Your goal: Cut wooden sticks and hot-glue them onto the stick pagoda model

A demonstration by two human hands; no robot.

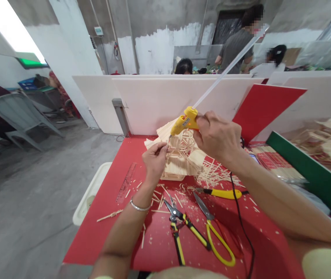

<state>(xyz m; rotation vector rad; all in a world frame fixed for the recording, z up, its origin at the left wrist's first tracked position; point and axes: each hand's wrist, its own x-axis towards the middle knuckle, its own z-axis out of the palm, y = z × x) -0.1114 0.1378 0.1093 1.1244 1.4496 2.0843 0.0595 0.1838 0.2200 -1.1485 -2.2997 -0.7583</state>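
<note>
A yellow glue gun (184, 121) with a long clear glue stick rising from its back is gripped by my right hand (219, 135). Its nozzle points down left, close above the fingertips of my left hand (155, 159). Those fingers are pinched together at the left side of a pale wooden stick structure (179, 164); whatever they hold is too small to make out. The structure has rows of thin sticks at its front and upper left, with crossed sticks in the middle. It stands on a red tabletop (95, 240).
Pruning snips (178, 215), yellow-handled scissors (208, 219) and a yellow-handled cutter (223, 193) lie in front. Loose sticks (216, 172) lie right, a clear ruler (126, 182) left. The gun's black cord (241, 221) crosses the table. White boards (153, 99) stand behind, people beyond.
</note>
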